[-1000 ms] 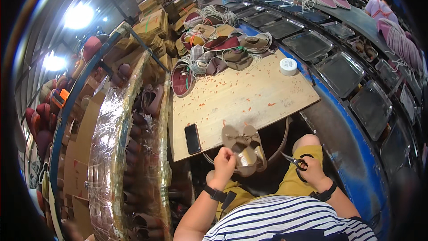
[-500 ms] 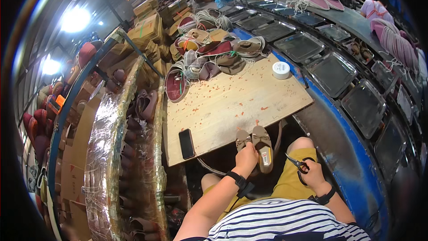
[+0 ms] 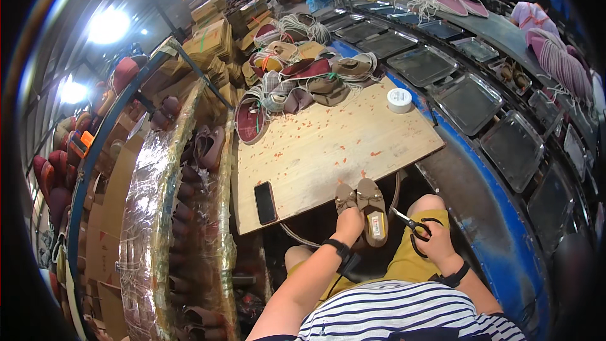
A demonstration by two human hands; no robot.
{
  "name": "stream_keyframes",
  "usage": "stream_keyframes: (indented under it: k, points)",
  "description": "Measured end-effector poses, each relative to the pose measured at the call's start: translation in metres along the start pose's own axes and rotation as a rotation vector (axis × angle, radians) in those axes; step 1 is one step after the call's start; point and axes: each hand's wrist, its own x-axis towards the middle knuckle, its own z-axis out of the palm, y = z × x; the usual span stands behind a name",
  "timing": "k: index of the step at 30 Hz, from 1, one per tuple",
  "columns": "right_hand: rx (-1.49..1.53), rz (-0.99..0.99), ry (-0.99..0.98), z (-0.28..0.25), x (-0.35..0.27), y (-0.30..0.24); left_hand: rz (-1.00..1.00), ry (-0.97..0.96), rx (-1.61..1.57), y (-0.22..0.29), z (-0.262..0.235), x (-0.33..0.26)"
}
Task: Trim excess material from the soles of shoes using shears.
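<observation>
A pair of brown slip-on shoes with bows sits at the near edge of the wooden tabletop (image 3: 303, 164). My left hand (image 3: 351, 224) is closed on the left shoe (image 3: 344, 197), its fingers partly hidden from above. Right beside it lies the other shoe (image 3: 372, 215), sole end toward me with a pale label on its insole. Over my right thigh, my right hand (image 3: 437, 243) grips black-handled scissors (image 3: 413, 227). Their blades point up and left toward the shoes, without touching them.
A phone (image 3: 265, 203) lies at the table's left corner, and a white round tub (image 3: 399, 100) at the right. Bundled shoe uppers (image 3: 309, 76) are heaped at the back. A conveyor with metal trays (image 3: 470, 104) runs along the right; a wrapped shoe rack (image 3: 148, 215) stands left.
My right hand has moved slightly left and up, bringing the scissors closer to the shoes. My left hand keeps its hold, shifting only a little.
</observation>
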Motion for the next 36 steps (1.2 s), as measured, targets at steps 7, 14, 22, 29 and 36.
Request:
stream_keyframes:
  k: [7, 14, 22, 29, 36]
  points:
    - [-0.034, 0.152, -0.267, -0.006, 0.006, -0.022, -0.136, 0.062, -0.960, -0.026, -0.025, -0.059]
    - [-0.025, -0.163, -0.512, 0.009, 0.023, -0.076, 0.042, 0.221, -0.651, -0.065, -0.059, -0.106]
    - [-0.088, -0.276, -0.602, 0.033, 0.027, -0.088, 0.018, 0.258, -0.543, -0.104, -0.062, -0.127]
    - [0.049, -0.130, -0.476, 0.051, 0.026, -0.061, -0.100, 0.094, -0.689, -0.067, -0.075, -0.139]
    - [-0.039, -0.302, -0.622, 0.042, 0.028, -0.087, -0.078, 0.104, -0.885, -0.061, -0.061, -0.140]
